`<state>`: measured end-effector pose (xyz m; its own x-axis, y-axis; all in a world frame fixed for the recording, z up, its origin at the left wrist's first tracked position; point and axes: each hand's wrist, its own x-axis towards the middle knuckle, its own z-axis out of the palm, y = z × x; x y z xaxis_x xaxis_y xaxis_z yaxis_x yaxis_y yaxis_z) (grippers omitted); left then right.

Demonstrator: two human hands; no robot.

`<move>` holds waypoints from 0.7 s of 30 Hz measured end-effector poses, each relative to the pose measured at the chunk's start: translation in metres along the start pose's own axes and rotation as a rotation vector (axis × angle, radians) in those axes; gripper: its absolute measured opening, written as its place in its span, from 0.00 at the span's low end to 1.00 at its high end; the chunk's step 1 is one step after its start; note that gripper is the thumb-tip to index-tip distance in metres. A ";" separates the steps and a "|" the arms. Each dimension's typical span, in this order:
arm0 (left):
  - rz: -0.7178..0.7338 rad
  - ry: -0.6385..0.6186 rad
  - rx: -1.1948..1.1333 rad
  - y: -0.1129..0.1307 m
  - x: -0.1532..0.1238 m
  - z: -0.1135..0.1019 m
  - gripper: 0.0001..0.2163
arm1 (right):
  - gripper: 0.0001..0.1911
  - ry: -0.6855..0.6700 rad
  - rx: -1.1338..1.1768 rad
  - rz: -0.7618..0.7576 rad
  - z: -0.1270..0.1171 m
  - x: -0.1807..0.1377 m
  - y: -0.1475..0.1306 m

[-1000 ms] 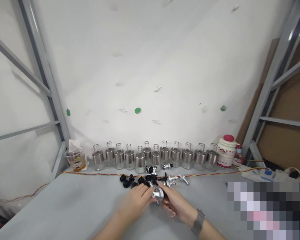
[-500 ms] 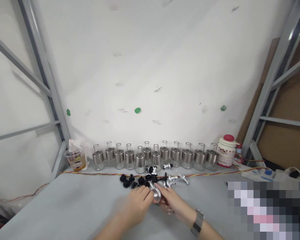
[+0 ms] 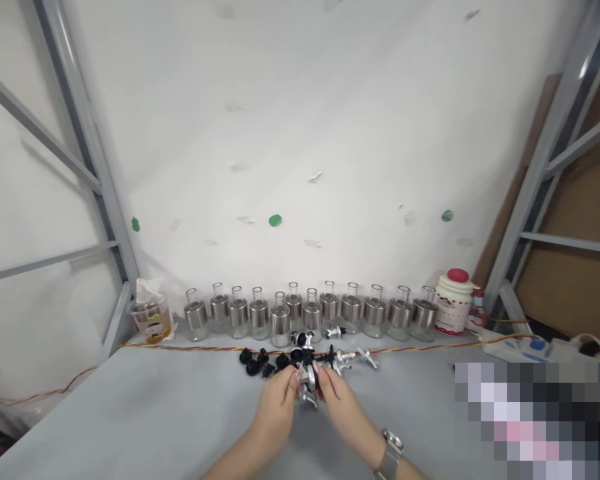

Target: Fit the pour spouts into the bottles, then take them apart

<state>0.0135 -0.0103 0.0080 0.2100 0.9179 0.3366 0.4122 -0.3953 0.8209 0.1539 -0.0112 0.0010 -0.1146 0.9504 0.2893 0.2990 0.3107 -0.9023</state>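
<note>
Low in the middle of the head view, my left hand (image 3: 276, 399) and my right hand (image 3: 341, 400) face each other, closed on a silver pourer spout (image 3: 309, 380) with a round collar. Left fingertips pinch it from one side, right thumb and fingers from the other. Below the collar a curved silver piece (image 3: 307, 399) shows between the hands; whether it belongs to the same spout I cannot tell. Just beyond my fingers lies a pile of black stoppers (image 3: 253, 367) and silver spouts (image 3: 368, 359). My fingers partly hide the pile's near side.
Several glass bottles (image 3: 281, 321) with metal sleeves and open necks line the wall. A plastic cup (image 3: 153, 323) stands left, a white jar with red lid (image 3: 453, 307) right. A twisted wire (image 3: 205, 348) crosses the table (image 3: 145, 407). A power strip (image 3: 513, 347) lies right.
The round metal face between my hands has turned sideways. My left hand has shifted from over the spout to its left side, and my right fingers now press from the right.
</note>
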 end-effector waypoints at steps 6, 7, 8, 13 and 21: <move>-0.392 -0.161 -0.405 -0.001 0.001 0.004 0.21 | 0.19 -0.012 -0.357 -0.392 -0.012 -0.004 -0.012; -0.309 -0.084 -0.311 -0.002 -0.001 0.002 0.20 | 0.19 -0.020 -0.293 -0.343 -0.011 -0.002 -0.011; -0.192 -0.001 -0.181 -0.002 -0.002 0.000 0.19 | 0.20 -0.035 -0.193 -0.250 -0.010 -0.001 -0.011; 0.467 0.150 0.477 -0.007 -0.006 -0.010 0.12 | 0.28 -0.350 0.482 0.452 0.001 0.003 -0.006; 0.344 0.085 0.498 -0.007 -0.005 -0.004 0.13 | 0.26 -0.121 0.743 0.416 0.007 0.005 -0.009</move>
<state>0.0058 -0.0123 0.0029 0.3419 0.7262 0.5964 0.7024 -0.6191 0.3513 0.1437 -0.0096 0.0087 -0.2460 0.9631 -0.1090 -0.3543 -0.1940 -0.9148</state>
